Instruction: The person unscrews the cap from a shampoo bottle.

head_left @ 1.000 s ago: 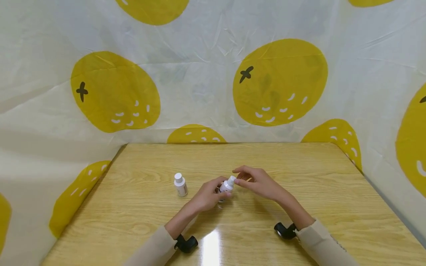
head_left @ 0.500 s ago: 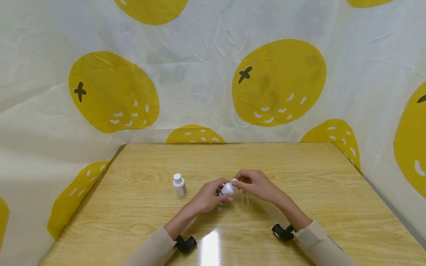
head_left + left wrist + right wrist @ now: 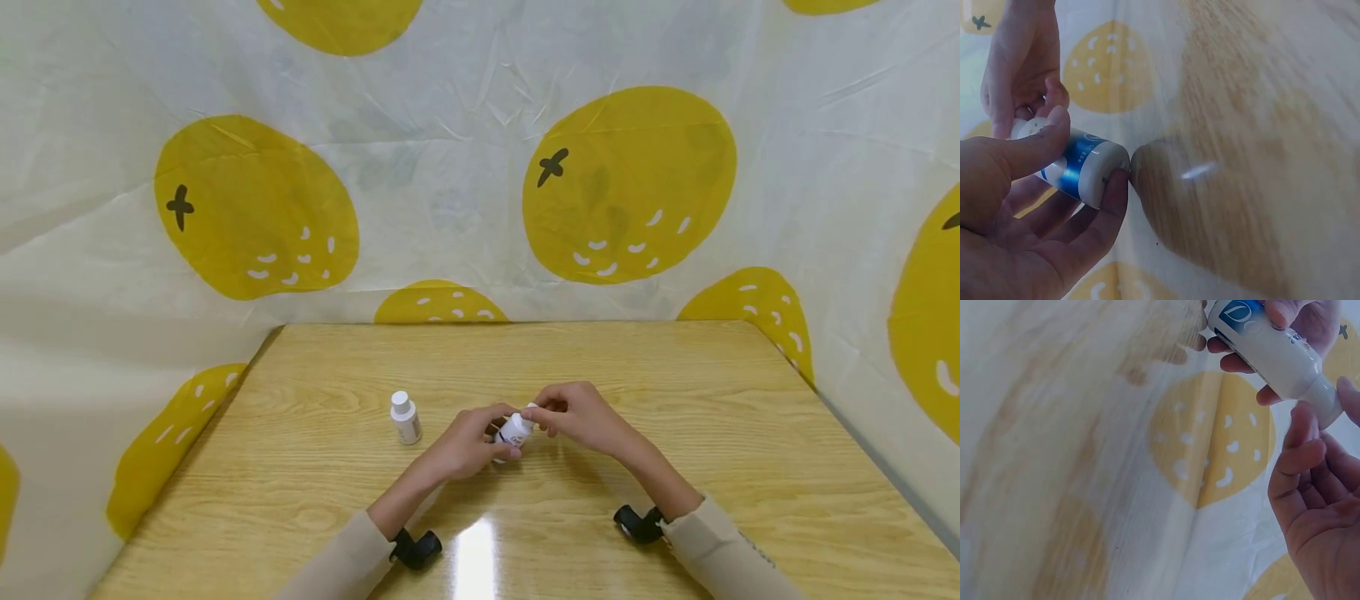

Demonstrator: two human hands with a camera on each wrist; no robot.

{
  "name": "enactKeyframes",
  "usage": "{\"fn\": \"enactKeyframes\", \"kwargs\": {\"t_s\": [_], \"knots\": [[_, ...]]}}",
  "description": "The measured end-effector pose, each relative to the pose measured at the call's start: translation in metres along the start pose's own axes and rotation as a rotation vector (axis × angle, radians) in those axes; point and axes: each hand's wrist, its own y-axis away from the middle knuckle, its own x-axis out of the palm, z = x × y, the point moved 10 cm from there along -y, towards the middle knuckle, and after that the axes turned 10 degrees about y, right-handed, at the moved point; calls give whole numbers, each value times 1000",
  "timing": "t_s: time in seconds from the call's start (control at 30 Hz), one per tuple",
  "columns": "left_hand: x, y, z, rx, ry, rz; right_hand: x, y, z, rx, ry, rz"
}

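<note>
A small white bottle [image 3: 514, 430] with a blue band leans to the right, low over the table. My left hand [image 3: 467, 443] grips it round the body, thumb on one side and fingers on the other. At its top end my right hand [image 3: 581, 416] pinches the white cap [image 3: 1324, 403] between thumb and fingers. The cap sits on the bottle's neck. In the left wrist view the bottle's base [image 3: 1105, 174] rests against a fingertip near the shiny tabletop. A second white bottle [image 3: 406, 419] with a white cap stands upright on the table, left of my left hand.
The wooden table [image 3: 330, 367] has a glossy top that reflects light. A white cloth [image 3: 442, 200] with yellow fruit prints hangs behind it and along both sides. Each wrist wears a black camera, the left one [image 3: 417, 550] and the right one [image 3: 637, 524].
My right hand has come down and left onto the cap and now pinches it. The held bottle tilts further right. The standing bottle has stayed in place.
</note>
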Motion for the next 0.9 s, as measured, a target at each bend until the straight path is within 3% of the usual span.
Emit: {"fn": "enactKeyframes", "kwargs": {"t_s": [0.27, 0.9], "knots": [[1, 0, -3, 16, 67, 14, -1, -1, 6, -65, 22, 0], [1, 1, -4, 41, 74, 4, -3, 0, 15, -176, 55, -23]]}}
